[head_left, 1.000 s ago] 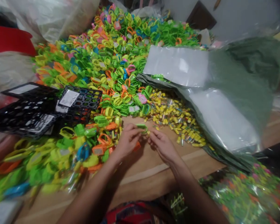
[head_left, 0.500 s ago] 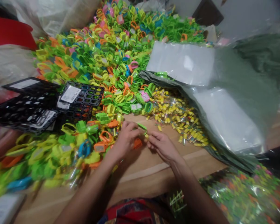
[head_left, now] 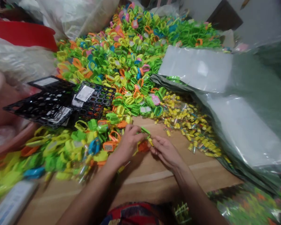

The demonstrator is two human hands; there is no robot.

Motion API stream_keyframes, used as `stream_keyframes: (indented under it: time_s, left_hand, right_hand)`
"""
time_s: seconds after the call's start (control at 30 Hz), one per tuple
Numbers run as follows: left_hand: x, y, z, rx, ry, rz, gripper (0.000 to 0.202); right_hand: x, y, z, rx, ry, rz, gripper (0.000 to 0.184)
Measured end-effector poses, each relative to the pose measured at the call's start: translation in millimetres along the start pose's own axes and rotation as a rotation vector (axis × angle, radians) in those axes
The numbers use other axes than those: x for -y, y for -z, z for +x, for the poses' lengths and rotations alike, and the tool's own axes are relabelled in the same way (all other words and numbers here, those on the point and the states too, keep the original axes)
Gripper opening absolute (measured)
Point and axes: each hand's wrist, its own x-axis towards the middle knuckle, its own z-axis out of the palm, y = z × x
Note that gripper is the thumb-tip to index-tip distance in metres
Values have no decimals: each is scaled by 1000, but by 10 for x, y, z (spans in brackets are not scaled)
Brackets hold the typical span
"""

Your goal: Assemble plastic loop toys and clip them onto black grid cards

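Note:
My left hand (head_left: 132,139) is closed around a green plastic toy watch (head_left: 145,131), whose upper edge sticks out past the fingertips. Just right of it, my right hand (head_left: 165,151) pinches a small yellow-capped tube (head_left: 150,142) between thumb and fingers. The tube's yellow end is close against the watch; whether the two touch, I cannot tell. Below the fingers lies an orange toy watch (head_left: 143,147) on the wooden table (head_left: 152,175). To the right spreads a heap of small yellow-capped tubes (head_left: 189,122).
A large pile of colourful toy watches (head_left: 131,62) fills the back and left. Black plastic grid trays (head_left: 42,104) lie at left near a red basin (head_left: 21,34). Clear plastic bags (head_left: 196,67) rest on a dark green sheet (head_left: 255,81) at right. A white box (head_left: 16,200) sits front left.
The view has swung a little to the left, so everything sits further right. My hands stay close together on the same watch and tube, and more of the yellow cap shows.

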Motion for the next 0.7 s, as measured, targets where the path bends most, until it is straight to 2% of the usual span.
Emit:
stream_keyframes:
  time_s: [0.13, 0.33, 0.4, 0.47, 0.53, 0.63, 0.7]
  left_hand:
    - [-6, 36, -24, 5, 1, -6, 38]
    - [-46, 65, -73, -1, 56, 42, 30]
    - [-46, 124, -107, 1, 77, 55, 27]
    - [-14, 243, -167, -26, 115, 74, 25]
    - [54, 426, -257, -65, 164, 121, 31]
    - [189, 755, -420, -138, 261, 220, 36]
    - [251, 932, -503, -242, 320, 248, 32]
  right_hand:
    - [7, -42, 21, -12, -10, 31, 40]
    - [-8, -159, 101, -103, 63, -260, 34]
    - [10, -238, 162, -85, 61, -320, 32]
    - [53, -315, 272, -22, 52, -361, 30]
    - [129, -368, 453, -12, 122, -448, 29]
    - [288, -386, 864, -185, 340, -668, 35]
    - [401, -376, 1188, -330, 438, -780, 45]
